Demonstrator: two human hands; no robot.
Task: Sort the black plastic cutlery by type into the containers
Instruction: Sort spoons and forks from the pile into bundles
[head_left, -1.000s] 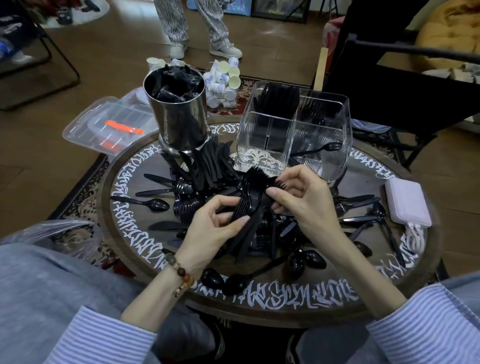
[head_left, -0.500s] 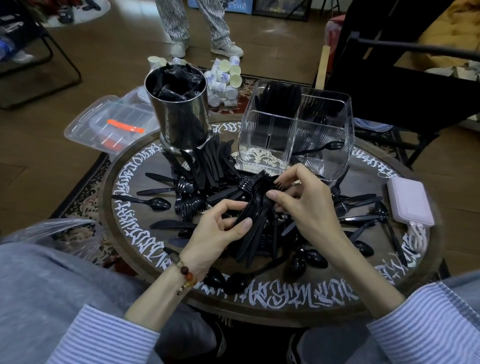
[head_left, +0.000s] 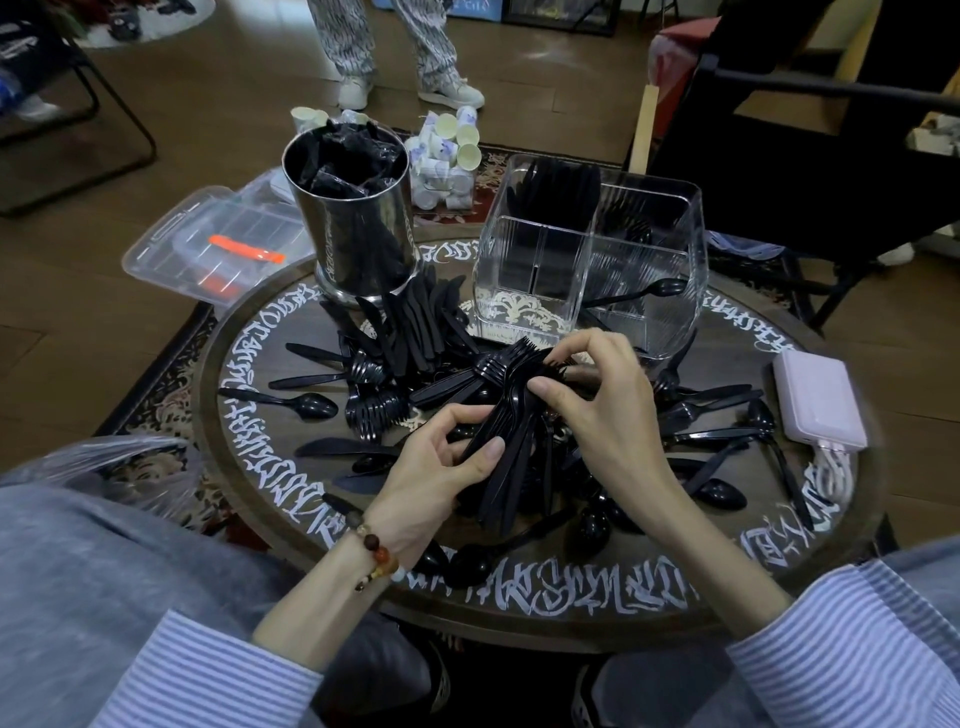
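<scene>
Both our left hand (head_left: 434, 467) and right hand (head_left: 602, 410) grip a bundle of black forks (head_left: 511, 410), with the clear divided container (head_left: 592, 260) at twelve o'clock.

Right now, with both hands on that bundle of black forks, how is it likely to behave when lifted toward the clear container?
The bundle of forks looks light, thin plastic. Its handles fan out below the left hand, so some may slip free. The tines by the right hand sit nested, which probably helps it hold together. Glossy surfaces suggest it is slippery.

Round table (head_left: 244, 415) (white-lettered rim) bears cutlery (head_left: 306, 402), 2 containers (head_left: 592, 260).
</scene>
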